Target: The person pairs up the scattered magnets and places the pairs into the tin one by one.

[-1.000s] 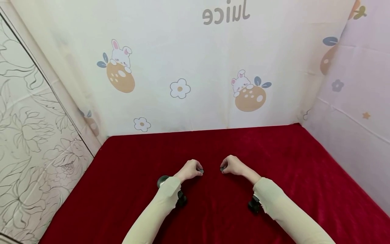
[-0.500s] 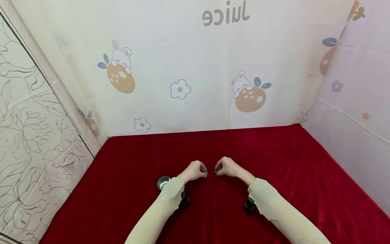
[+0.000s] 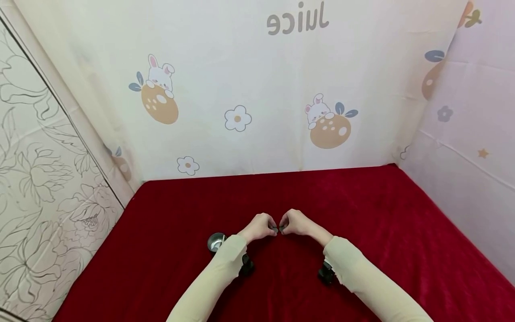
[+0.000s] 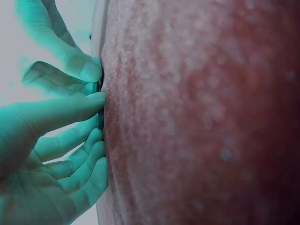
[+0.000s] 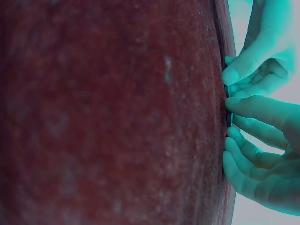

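My left hand (image 3: 259,226) and right hand (image 3: 295,223) each pinched a small dark piece (image 3: 277,229), fingertips nearly touching, pieces facing each other between them. This was mid red cloth (image 3: 362,214), toward its near edge; a metal cup (image 3: 216,242) sat just left of my left wrist.

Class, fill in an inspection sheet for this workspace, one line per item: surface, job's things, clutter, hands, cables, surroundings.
Surface: red cloth over the table.
Job's things: small dark pieces pinched at the fingertips; type unclear.
Clutter: small metal cup beside the left sleeve.
Hands: left hand and right hand meet fingertip to fingertip, each pinching a piece.
Cables: nothing seen.
Surroundings: white backdrop with rabbits, flowers and "Juice"; floral panel at left.
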`<state>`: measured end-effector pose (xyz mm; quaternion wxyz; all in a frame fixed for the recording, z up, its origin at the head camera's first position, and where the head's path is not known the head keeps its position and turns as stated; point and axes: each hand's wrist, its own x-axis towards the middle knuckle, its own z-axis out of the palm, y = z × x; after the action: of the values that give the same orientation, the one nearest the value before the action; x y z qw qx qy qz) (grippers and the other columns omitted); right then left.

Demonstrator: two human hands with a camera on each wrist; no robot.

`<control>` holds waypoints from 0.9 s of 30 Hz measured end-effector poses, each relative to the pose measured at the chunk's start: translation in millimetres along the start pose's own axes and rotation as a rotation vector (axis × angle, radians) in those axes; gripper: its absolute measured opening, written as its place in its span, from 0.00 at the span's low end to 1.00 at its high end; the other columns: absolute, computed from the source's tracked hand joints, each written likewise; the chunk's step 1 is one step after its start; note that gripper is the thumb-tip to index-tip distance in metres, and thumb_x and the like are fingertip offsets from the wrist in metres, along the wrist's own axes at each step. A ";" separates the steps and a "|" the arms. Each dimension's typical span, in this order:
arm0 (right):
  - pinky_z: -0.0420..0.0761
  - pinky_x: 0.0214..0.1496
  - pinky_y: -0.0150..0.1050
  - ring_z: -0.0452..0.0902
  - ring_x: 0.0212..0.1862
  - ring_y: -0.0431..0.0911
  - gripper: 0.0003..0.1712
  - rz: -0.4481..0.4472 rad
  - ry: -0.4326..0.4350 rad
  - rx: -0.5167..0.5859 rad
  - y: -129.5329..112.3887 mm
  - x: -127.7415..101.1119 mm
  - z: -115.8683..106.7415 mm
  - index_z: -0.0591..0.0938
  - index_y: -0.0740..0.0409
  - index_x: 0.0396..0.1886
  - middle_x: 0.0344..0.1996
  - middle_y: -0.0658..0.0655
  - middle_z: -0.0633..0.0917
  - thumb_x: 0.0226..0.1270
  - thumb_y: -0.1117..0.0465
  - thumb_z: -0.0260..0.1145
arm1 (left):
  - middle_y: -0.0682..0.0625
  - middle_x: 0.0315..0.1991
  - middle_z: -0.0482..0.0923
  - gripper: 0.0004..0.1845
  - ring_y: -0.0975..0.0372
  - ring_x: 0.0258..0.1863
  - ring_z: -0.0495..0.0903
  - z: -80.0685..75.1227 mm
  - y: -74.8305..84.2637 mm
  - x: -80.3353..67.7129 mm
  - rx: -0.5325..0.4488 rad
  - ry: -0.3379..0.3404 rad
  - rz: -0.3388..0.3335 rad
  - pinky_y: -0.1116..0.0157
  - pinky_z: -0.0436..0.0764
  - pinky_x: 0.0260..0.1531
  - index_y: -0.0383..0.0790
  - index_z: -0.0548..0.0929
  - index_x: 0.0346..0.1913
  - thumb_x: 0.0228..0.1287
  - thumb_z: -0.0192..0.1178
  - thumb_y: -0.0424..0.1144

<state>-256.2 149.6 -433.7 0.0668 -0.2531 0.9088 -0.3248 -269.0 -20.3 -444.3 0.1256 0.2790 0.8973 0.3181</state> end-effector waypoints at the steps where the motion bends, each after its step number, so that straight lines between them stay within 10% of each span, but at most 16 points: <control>1: 0.71 0.24 0.28 0.70 0.21 0.36 0.06 0.001 -0.001 0.003 -0.6 0.1 0.2 0.83 0.67 0.25 0.21 0.54 0.82 0.43 0.71 0.67 | 0.49 0.29 0.80 0.07 0.65 0.27 0.77 0.2 0.2 0.3 -0.003 0.001 0.000 0.74 0.74 0.27 0.35 0.83 0.33 0.50 0.64 0.32; 12: 0.73 0.25 0.29 0.72 0.23 0.38 0.09 0.003 -0.012 0.022 -1.6 -0.5 1.4 0.82 0.69 0.29 0.23 0.55 0.82 0.44 0.71 0.67 | 0.45 0.34 0.79 0.12 0.60 0.34 0.78 -8.1 0.5 -5.6 -0.013 -0.015 0.028 0.70 0.76 0.33 0.32 0.80 0.39 0.51 0.64 0.33; 27: 0.77 0.32 0.34 0.78 0.32 0.47 0.14 0.003 -0.019 0.065 -11.3 -0.9 5.4 0.81 0.70 0.36 0.32 0.61 0.82 0.46 0.71 0.67 | 0.46 0.41 0.76 0.16 0.60 0.37 0.75 -42.9 1.6 -52.9 -0.061 0.061 0.076 0.66 0.75 0.37 0.33 0.75 0.49 0.61 0.55 0.38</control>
<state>-249.1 139.6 -430.9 0.0843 -0.2523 0.8975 -0.3518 -242.6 -71.4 -407.8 0.0945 0.2993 0.8794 0.3580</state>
